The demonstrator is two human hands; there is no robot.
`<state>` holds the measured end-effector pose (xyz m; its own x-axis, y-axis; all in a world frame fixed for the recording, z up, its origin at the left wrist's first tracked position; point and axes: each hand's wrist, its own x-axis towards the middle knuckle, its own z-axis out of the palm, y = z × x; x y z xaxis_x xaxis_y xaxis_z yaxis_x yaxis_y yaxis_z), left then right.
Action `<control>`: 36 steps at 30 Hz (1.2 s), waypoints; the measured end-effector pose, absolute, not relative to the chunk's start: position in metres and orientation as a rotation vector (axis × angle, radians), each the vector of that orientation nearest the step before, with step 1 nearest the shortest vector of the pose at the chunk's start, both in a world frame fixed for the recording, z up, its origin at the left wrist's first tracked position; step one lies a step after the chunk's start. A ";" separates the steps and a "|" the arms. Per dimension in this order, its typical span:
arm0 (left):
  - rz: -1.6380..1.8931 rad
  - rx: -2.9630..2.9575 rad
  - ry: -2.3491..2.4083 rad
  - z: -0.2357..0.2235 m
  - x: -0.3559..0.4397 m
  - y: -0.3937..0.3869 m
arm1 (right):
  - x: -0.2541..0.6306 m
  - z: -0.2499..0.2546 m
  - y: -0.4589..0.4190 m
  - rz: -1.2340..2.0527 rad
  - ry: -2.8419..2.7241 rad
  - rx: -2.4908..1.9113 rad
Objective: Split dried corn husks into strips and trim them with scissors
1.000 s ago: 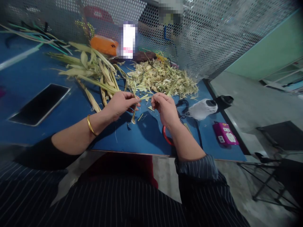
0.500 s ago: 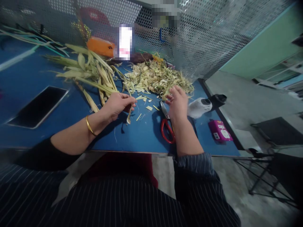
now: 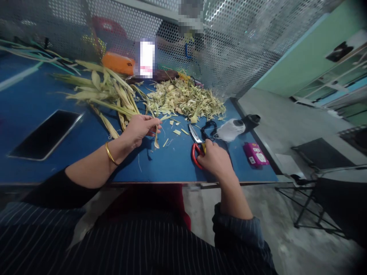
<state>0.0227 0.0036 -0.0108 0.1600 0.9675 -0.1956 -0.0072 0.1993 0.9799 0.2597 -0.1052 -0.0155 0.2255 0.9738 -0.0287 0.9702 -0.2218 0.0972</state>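
My left hand [image 3: 140, 130] is closed, pinching a thin dried corn husk strip [image 3: 156, 142] between thumb and fingers. The curled lower end of the strip hangs below the fingertips. On the blue table, my right hand [image 3: 215, 157] has its fingers closed round the handles of the red-handled scissors [image 3: 195, 134], whose blades point away from me. A bunch of long pale husks [image 3: 125, 97] lies beyond my left hand. Past the scissors spreads a heap of cut husk scraps [image 3: 185, 98], with a few loose bits nearer to me.
A dark tablet-like slab [image 3: 46, 134] lies at the left. To the right are a white wrapped item [image 3: 229, 130], a black cord [image 3: 208, 130] and a purple packet [image 3: 256, 154]. An orange pouch [image 3: 118, 63] stands before the perforated metal screen [image 3: 226, 57] at the back.
My right hand has come down from above the scissors and closed on their handles. The left hand still pinches the strip in much the same place. The view has shifted slightly.
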 end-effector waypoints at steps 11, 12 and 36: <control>1.010 1.037 1.114 -0.011 0.025 0.007 | 0.272 -0.024 -0.115 -1.855 2.243 2.839; 1.016 1.031 1.116 -0.010 0.025 0.007 | 0.267 -0.021 -0.116 -2.136 2.181 2.689; 1.038 1.204 1.090 -0.020 0.028 0.002 | 0.222 -0.017 -0.101 -1.915 2.344 2.411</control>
<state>0.0281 0.0021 -0.0197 0.1773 0.9812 -0.0765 -0.0282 0.0827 0.9962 0.2220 -0.1010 -0.0166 -0.0683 0.9885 -0.1350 0.3294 -0.1054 -0.9383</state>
